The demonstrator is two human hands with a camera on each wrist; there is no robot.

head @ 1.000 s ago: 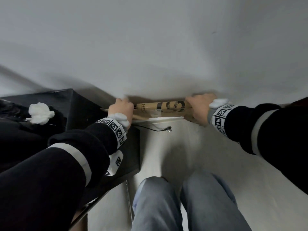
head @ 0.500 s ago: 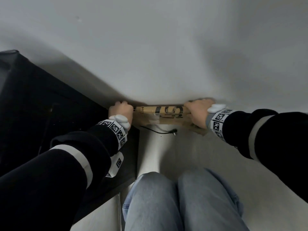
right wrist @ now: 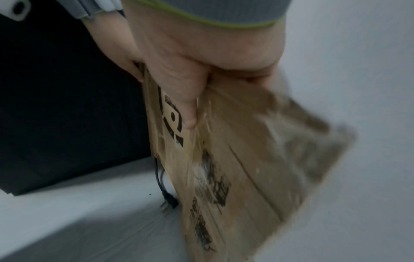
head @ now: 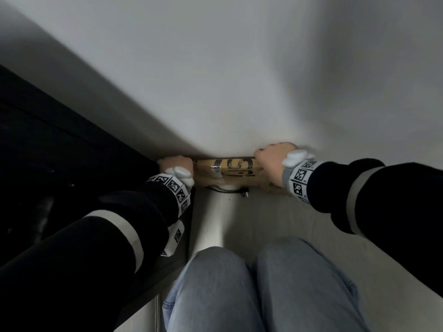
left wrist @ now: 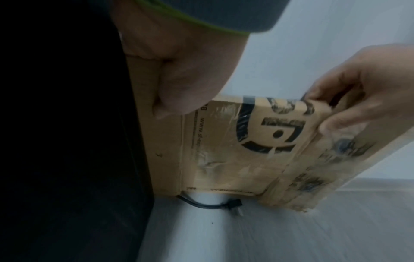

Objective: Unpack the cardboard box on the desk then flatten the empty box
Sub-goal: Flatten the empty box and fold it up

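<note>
A flattened brown cardboard box (head: pixel 230 172) with black print stands on edge on the floor against the white wall. My left hand (head: pixel 176 165) grips its upper left corner, hard against the black furniture; the left wrist view shows that hand (left wrist: pixel 179 70) curled over the box (left wrist: pixel 235 150). My right hand (head: pixel 273 164) grips the upper right corner, with the thumb down the front of the folded panels (right wrist: pixel 246 159). The right side flap is blurred in the right wrist view.
Black furniture (head: pixel 60 152) fills the left side, up against the box. A black cable (head: pixel 230 191) with a plug lies on the pale floor (head: pixel 263 224) at the box's foot. My knees in blue jeans (head: pixel 239 295) are just behind it.
Both hands keep their grip on the box at the wall. The box's printed front face shows more now, and the view has shifted so the furniture's top is out of sight.
</note>
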